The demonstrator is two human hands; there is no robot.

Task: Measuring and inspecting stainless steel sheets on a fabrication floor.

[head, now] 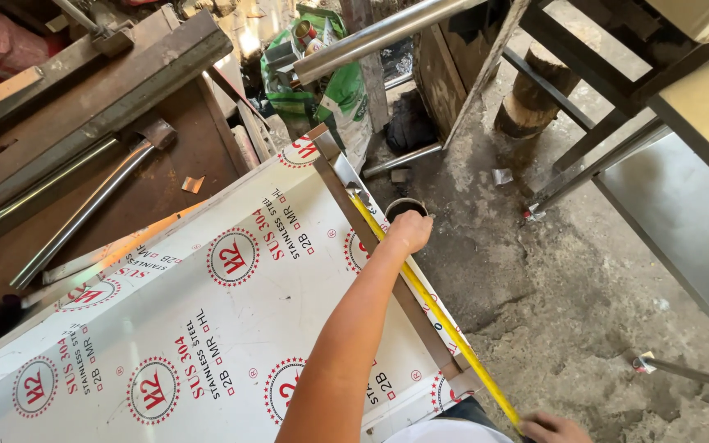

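Observation:
A large steel sheet [207,328] covered in white protective film with red round marks lies tilted across the view. A yellow tape measure blade [445,324] runs along the sheet's bare folded right edge [346,176], its hook near the far corner. My left hand [410,232] is stretched out and pressed down on the tape against that edge, fingers curled. My right hand [553,428], only partly visible at the bottom of the view, grips the near end of the tape.
A rusty metal workbench [166,164] with steel tubes [84,213] lies to the left. A green sack [334,90], a long shiny pipe [371,37], a log [535,90] and a small round can [405,207] sit beyond the sheet. Metal table frames [617,148] stand on the dirt floor at right.

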